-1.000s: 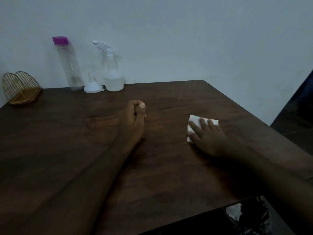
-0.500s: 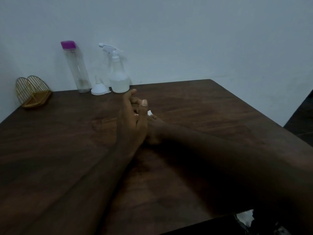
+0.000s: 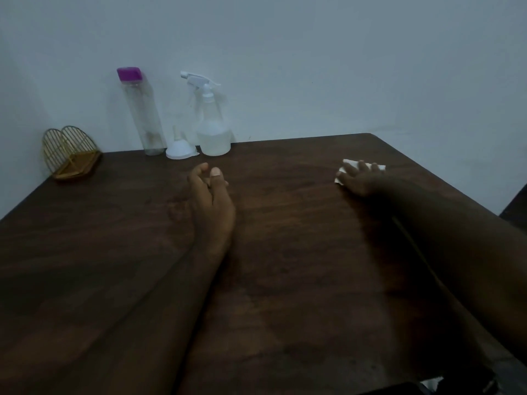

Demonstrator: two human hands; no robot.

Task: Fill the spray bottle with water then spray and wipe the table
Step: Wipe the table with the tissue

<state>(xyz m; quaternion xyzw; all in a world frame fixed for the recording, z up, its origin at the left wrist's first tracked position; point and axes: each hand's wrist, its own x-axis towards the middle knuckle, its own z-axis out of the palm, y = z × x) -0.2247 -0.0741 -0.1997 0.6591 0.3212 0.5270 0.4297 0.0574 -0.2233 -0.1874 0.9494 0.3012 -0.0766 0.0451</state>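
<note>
While we wipe, right hand [image 3: 360, 182]: flat, pressing tissue [image 3: 349, 164].
Left hand [image 3: 211, 196]: relaxed, empty.
Worktop [image 3: 406, 168]: edge near; tissue may slip off.

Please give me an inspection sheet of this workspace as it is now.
Surface: dark wooden table; wetness cannot be told.
Job's things: spray bottle upright at the back, partly filled; white cloth near the far right edge.
Clutter: tall bottle with purple cap, white funnel mouth down, gold wire holder, all along the back.
Hands: left hand rests loosely curled, holding nothing; right hand presses flat on the cloth.
Cables: nothing seen.
Surroundings: plain wall; dim light.
</note>
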